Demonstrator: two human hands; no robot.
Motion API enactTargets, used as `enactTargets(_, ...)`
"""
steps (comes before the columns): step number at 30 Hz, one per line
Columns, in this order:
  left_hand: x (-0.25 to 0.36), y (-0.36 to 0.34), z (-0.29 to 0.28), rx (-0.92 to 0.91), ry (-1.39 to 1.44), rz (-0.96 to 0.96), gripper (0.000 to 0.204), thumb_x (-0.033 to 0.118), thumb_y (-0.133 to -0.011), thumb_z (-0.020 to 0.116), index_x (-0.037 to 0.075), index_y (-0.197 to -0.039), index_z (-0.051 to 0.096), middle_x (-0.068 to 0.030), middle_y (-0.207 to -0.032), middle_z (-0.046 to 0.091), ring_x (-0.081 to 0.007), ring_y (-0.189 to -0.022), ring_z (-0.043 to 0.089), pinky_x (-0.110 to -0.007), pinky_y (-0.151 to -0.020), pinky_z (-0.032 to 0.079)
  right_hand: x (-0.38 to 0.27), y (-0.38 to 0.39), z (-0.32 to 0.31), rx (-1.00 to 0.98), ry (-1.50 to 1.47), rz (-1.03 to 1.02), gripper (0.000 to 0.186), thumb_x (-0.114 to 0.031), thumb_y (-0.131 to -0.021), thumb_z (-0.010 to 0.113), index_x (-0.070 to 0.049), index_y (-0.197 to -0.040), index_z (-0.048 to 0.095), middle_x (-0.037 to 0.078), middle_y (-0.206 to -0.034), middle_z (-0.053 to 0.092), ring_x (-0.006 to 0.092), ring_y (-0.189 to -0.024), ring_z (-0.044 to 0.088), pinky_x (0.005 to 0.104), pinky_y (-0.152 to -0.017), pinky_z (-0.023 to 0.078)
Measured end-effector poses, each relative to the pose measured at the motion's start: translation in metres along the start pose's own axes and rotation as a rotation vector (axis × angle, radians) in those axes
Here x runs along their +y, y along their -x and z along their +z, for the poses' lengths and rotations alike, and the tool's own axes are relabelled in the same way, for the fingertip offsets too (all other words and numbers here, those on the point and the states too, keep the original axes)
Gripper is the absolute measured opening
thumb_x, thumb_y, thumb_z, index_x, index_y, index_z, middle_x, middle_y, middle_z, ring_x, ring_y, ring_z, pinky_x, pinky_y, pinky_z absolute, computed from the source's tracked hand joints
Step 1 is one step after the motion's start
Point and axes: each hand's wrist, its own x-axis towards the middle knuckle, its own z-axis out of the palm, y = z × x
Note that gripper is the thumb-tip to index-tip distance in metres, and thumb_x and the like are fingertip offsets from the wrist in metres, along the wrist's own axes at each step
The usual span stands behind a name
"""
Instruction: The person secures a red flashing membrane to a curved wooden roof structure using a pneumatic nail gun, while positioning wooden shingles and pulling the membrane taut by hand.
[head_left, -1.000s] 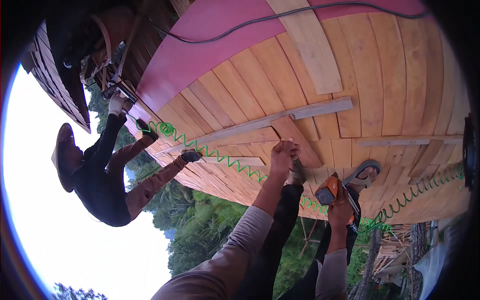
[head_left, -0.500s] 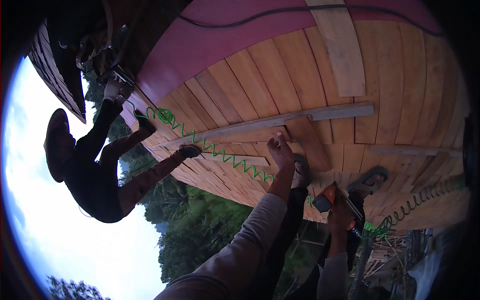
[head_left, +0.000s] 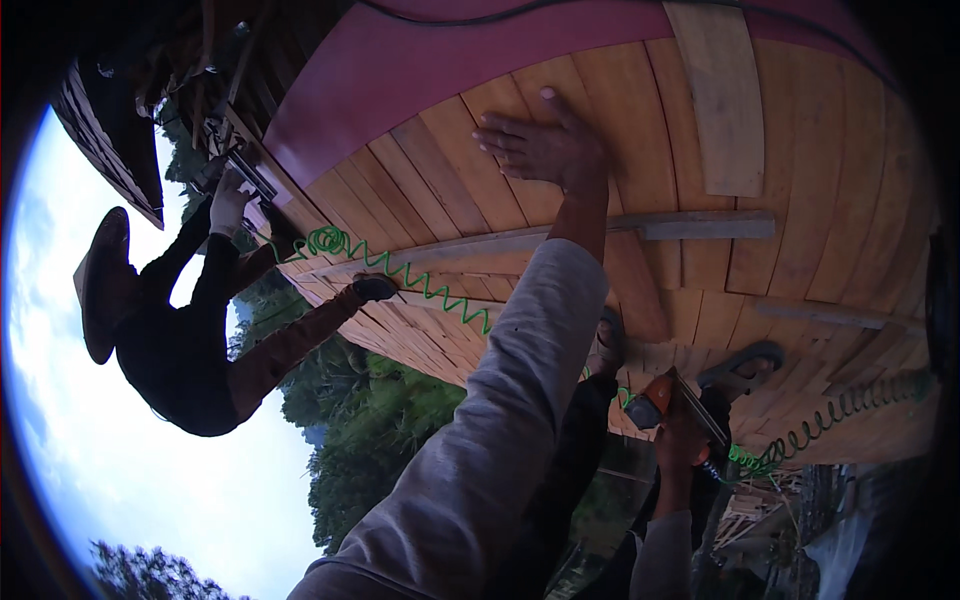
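My left hand (head_left: 550,150) is stretched out with its fingers apart over the upper rows of wooden shingles (head_left: 455,160), near the pink sheet (head_left: 400,75). Whether the palm presses on the wood I cannot tell. Low on the right, my right hand (head_left: 682,440) is closed round the handle of an orange and black nail gun (head_left: 650,402), by my sandalled foot (head_left: 745,370). A green coiled hose (head_left: 790,440) runs off to the right beside the gun. Below my left wrist, a long wooden batten (head_left: 705,226) crosses the shingles, with a loose brown board (head_left: 640,295) under it.
A co-worker (head_left: 185,340) in a wide hat leans on the slope at left, gloved hand (head_left: 228,205) at a tool. Another green coiled hose (head_left: 400,275) lies between us. A pale board (head_left: 720,120) and black cable (head_left: 480,18) lie higher up. Trees (head_left: 370,440) show below the edge.
My left hand has moved up from beside the batten onto the upper shingles, its fingers now spread. My right hand keeps the nail gun in nearly the same place. The view has shifted slightly.
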Motion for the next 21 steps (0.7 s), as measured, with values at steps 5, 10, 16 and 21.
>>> enactTargets(5,-0.002,0.012,0.008,-0.01,-0.079,0.031,0.105,0.078,-0.101,0.029,0.0,-0.166,0.003,-0.0286,-0.173,-0.001,-0.0417,-0.162,0.0,-0.064,-0.126,0.009,0.008,0.003,0.005,-0.016,0.026,-0.042,0.087,0.001,-0.077,0.077,-0.014,-0.156,0.043,0.015,-0.139,0.064,0.0387,-0.108,0.071,0.0506,-0.087,0.058)
enactTargets(10,-0.011,0.002,0.005,0.045,-0.11,0.056,0.104,0.076,-0.101,0.031,0.0,-0.167,0.003,-0.03,-0.172,0.002,-0.0448,-0.161,0.004,-0.064,-0.125,0.012,-0.004,-0.007,-0.007,-0.012,-0.074,-0.011,0.086,0.001,-0.075,0.076,-0.013,-0.154,0.045,0.019,-0.124,0.069,0.0422,-0.102,0.07,0.053,-0.082,0.057)
enactTargets(16,-0.006,0.005,0.007,0.039,-0.136,0.071,0.103,0.075,-0.101,0.03,0.0,-0.166,0.002,-0.0318,-0.171,0.004,-0.0459,-0.161,0.005,-0.065,-0.125,0.013,0.004,-0.011,-0.017,0.06,-0.087,-0.009,0.085,0.002,-0.077,0.075,-0.011,-0.155,0.043,0.02,-0.127,0.066,0.0442,-0.102,0.07,0.0546,-0.081,0.056)
enactTargets(21,-0.009,0.003,0.003,-0.007,-0.083,0.068,0.108,0.078,-0.099,0.031,0.0,-0.167,-0.001,-0.0312,-0.172,-0.002,-0.0481,-0.16,0.0,-0.067,-0.125,0.008,0.0,-0.015,-0.014,0.05,-0.114,-0.037,0.088,0.002,-0.076,0.077,-0.013,-0.155,0.043,0.018,-0.133,0.063,0.0438,-0.112,0.067,0.0554,-0.086,0.055)
